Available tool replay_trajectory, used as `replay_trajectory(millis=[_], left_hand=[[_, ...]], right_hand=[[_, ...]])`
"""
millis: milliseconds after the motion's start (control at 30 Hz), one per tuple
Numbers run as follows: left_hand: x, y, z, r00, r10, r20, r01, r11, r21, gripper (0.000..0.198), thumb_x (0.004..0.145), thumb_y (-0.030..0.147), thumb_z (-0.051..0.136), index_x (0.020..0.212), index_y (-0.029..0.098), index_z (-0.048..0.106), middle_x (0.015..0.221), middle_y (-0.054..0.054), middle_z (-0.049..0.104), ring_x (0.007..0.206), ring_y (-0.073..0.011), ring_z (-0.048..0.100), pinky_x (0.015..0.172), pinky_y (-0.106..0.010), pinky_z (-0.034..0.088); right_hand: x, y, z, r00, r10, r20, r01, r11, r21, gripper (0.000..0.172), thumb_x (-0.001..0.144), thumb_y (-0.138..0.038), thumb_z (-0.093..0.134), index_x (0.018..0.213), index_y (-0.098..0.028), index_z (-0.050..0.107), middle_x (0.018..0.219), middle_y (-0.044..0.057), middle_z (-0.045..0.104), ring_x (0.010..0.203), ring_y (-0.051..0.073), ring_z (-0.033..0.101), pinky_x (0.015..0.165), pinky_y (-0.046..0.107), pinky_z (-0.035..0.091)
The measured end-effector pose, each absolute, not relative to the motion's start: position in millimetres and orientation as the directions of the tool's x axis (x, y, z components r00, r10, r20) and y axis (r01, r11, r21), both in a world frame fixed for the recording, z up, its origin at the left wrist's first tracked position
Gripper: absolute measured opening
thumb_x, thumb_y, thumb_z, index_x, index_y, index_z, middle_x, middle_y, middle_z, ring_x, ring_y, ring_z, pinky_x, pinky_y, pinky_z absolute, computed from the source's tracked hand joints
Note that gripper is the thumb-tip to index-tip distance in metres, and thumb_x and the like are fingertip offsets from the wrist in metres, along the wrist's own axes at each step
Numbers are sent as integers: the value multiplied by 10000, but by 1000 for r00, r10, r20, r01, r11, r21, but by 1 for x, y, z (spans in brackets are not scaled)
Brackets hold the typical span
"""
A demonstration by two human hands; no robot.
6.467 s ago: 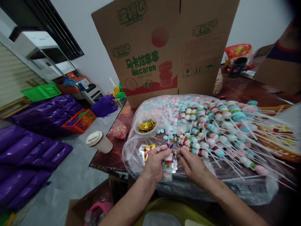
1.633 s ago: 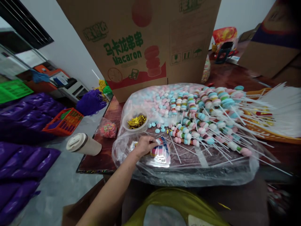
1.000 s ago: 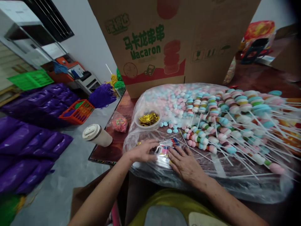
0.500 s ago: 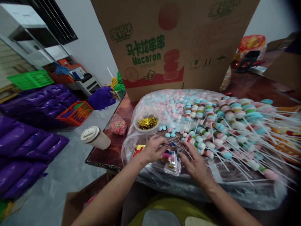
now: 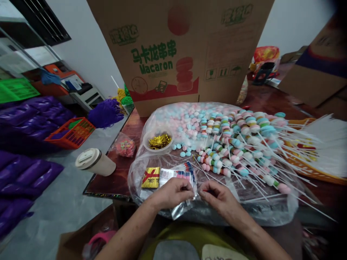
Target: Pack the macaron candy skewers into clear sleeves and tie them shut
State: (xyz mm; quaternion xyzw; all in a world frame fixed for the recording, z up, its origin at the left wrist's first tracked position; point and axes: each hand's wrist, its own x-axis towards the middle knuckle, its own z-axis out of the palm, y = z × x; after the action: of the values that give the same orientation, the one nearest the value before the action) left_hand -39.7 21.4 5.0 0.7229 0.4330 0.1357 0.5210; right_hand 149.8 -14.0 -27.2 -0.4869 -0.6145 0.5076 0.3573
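Note:
My left hand is closed in a pinch on a shiny clear plastic bag, whose lower end hangs over the table's front edge. Close to its right, my right hand has thumb and forefinger pressed together; what they grip, if anything, is too small to make out. Under and behind the left hand lies a stack of printed plastic bags. A gold pack of twist ties sits left of the stack. Farther back, a white bowl holds loose gold twist ties.
Many candy skewers lie on the plastic sheet, loose pastel candies behind them. A tall cardboard box stands at the back. Left are a lidded cup and a bag of candies. An orange basket holds white sticks.
Both hands have come nearer to me and closer together. The left now holds a clear bag at the front edge, and the right's spread fingers have closed. The view has swung right.

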Motion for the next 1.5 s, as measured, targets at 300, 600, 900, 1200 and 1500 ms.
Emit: replay_trajectory(millis=[300, 600, 900, 1200, 1500], left_hand=[[-19, 5, 0, 319, 915, -247, 352, 128, 927, 221, 655, 313, 637, 740, 152, 512, 570, 59, 411, 523, -79, 360, 499, -194, 307], [-30, 12, 9, 406, 910, -76, 356, -81, 931, 234, 744, 317, 532, 592, 143, 501, 548, 37, 427, 534, -80, 365, 529, -201, 305], [-26, 10, -6, 332, 925, -183, 292, 84, 953, 196, 644, 287, 648, 692, 148, 518, 589, 50, 442, 539, -73, 376, 516, -186, 315], [-32, 14, -4, 476, 878, 59, 401, -276, 873, 281, 828, 298, 468, 635, 130, 583, 584, -2, 520, 565, -95, 453, 565, -206, 353], [-51, 13, -13, 409, 849, 333, 371, -489, 790, 285, 870, 325, 425, 821, 166, 657, 836, -81, 683, 788, -174, 586, 784, -317, 410]], right_hand=[[144, -15, -27, -164, 971, 172, 493, 231, -839, 306, 847, -375, 424, 614, -185, 479, 530, -20, 473, 513, 113, 434, 501, 230, 339], [156, -9, -19, -272, 962, -11, 212, 48, -976, 248, 808, -406, 501, 742, -167, 513, 653, -23, 468, 599, 105, 408, 540, 213, 352], [149, -10, -31, -86, 995, 40, 324, 66, -944, 417, 828, -490, 416, 549, -182, 404, 536, -35, 324, 522, 102, 329, 490, 224, 287], [155, -3, -20, -234, 972, 13, 257, 75, -964, 342, 830, -470, 448, 689, -167, 522, 579, -31, 446, 542, 104, 415, 499, 209, 351], [211, 34, -12, -236, 930, 283, 971, 215, 104, 154, 788, -132, 483, 829, -146, 631, 816, 120, 627, 820, 255, 524, 640, 344, 358]])
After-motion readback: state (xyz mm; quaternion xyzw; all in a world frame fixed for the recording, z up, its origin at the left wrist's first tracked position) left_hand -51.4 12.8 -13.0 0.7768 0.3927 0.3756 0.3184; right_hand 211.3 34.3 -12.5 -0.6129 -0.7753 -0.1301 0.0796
